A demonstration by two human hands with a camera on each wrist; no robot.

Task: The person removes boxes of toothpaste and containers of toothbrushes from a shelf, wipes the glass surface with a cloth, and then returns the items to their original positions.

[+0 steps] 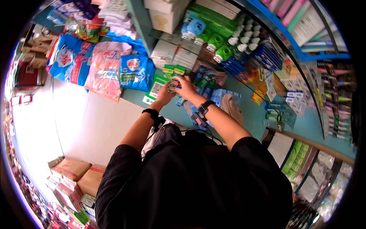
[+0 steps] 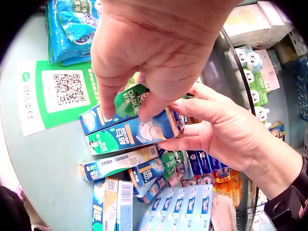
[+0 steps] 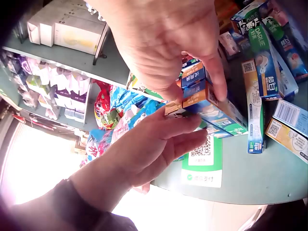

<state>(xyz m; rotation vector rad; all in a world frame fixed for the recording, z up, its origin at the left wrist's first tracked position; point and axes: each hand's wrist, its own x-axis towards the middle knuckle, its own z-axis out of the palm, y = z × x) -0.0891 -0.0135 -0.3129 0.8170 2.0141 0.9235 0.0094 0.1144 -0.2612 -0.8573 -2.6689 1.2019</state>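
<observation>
In the left wrist view, my left hand (image 2: 149, 53) grips a pair of blue and green toothpaste boxes (image 2: 137, 132) side by side, fingers and thumb over their top. From the other end my right hand (image 2: 226, 125) holds the same boxes, thumb above and fingers below. The right wrist view shows the orange-and-blue ends of the boxes (image 3: 195, 96) between both hands. More toothpaste boxes (image 2: 120, 163) lie loose on the counter just below them. Seen from the head, the left hand (image 1: 164, 96) and right hand (image 1: 185, 88) meet over the counter.
A green and white QR code card (image 1: 156, 89) lies beside the hands. Blue detergent bags (image 1: 72, 57) and a pink bag (image 1: 106, 66) stand to the left. Light blue packs (image 2: 179, 207) and a beige cloth (image 1: 231, 107) lie to the right. Green-capped bottles (image 1: 216, 41) stand behind.
</observation>
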